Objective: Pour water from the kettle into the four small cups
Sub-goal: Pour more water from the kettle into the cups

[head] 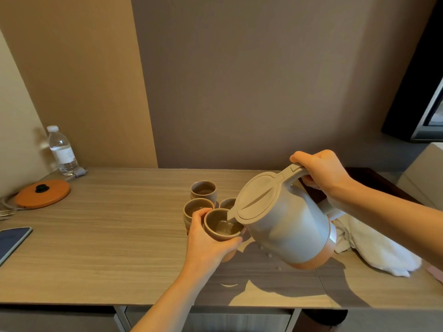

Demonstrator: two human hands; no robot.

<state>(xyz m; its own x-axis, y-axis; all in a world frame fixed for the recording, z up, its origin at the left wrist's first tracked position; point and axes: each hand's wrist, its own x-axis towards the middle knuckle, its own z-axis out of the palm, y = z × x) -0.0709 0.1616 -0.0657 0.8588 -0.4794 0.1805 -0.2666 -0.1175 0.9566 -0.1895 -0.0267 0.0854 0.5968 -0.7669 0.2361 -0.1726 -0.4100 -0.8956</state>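
Your right hand (321, 173) is gripping the kettle (287, 226) by its handle, fingers (309, 181) curled tightly round it, tilting the spout over the nearest cup (217, 232). Your left hand (211, 245) is holding that cup, fingers wrapped round its side, with water lying inside. The three other cups (203, 190) are standing just behind it, midway along the surface (107, 236), nearer its back edge.

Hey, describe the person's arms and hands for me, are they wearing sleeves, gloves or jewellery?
The left hand and right hand are bare, with no gloves, rings or watch showing. Above the wrists nothing is worn either, as far as the picture reaches; no sleeve is in view.
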